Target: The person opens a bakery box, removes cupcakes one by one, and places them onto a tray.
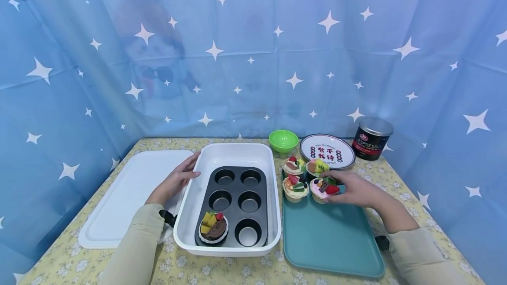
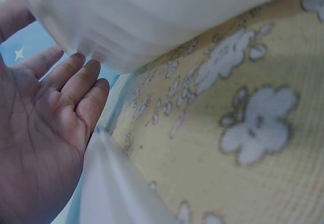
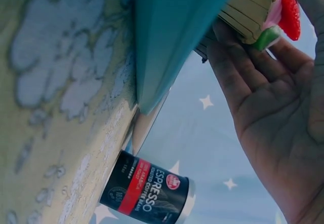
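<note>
My left hand touches the left wall of a white rectangular container. In the left wrist view its fingers lie fairly straight against the outer wall. A dark muffin pan sits in the container, with a chocolate fruit cupcake in its front left cup. Over at the teal tray, my right hand holds a pink-frosted cupcake topped with a strawberry, fingers and thumb around its side. Several other fruit cupcakes stand beside it at the tray's back left.
A white lid lies left of the container. Behind the tray are a green bowl, a plate with red lettering and a black espresso can. A floral cloth covers the table; a starry blue curtain hangs behind.
</note>
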The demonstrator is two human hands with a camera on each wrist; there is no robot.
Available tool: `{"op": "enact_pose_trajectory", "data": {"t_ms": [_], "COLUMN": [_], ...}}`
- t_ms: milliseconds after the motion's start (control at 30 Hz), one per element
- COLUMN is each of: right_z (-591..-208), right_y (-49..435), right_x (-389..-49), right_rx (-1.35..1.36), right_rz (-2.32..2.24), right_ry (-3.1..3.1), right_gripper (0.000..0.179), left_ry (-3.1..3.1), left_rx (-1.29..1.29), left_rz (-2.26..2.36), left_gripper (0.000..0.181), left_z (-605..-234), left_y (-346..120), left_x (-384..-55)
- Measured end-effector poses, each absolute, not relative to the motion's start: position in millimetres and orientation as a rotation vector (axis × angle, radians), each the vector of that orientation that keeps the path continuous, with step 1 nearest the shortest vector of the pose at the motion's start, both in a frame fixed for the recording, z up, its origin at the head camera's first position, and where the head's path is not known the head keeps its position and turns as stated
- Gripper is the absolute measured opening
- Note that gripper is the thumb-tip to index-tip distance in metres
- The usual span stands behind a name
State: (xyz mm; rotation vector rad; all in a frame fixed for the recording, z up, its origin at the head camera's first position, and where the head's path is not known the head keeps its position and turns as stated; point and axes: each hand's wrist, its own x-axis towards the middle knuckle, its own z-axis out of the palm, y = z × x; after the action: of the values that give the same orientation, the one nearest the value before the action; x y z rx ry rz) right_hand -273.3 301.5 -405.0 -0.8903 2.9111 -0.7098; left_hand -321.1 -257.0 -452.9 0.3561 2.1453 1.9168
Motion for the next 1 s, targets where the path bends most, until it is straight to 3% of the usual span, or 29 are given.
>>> {"op": "enact_pose_trajectory", "data": {"t_ms": [1000], "right_z": [-397.9], "right_y": [312.5], "right_x": [-268.3], "right_rx": [-0.853], "right_rz": [-0.784], "right_ry": [2.894], "right_gripper": [0.072], "left_ry": [2.154], "left_rx": [0.368], "left_rz": [1.906], "left_gripper": [0.081], "left_z": [-451.9], "left_y": [-258.8], "left_x": [-319.8]}}
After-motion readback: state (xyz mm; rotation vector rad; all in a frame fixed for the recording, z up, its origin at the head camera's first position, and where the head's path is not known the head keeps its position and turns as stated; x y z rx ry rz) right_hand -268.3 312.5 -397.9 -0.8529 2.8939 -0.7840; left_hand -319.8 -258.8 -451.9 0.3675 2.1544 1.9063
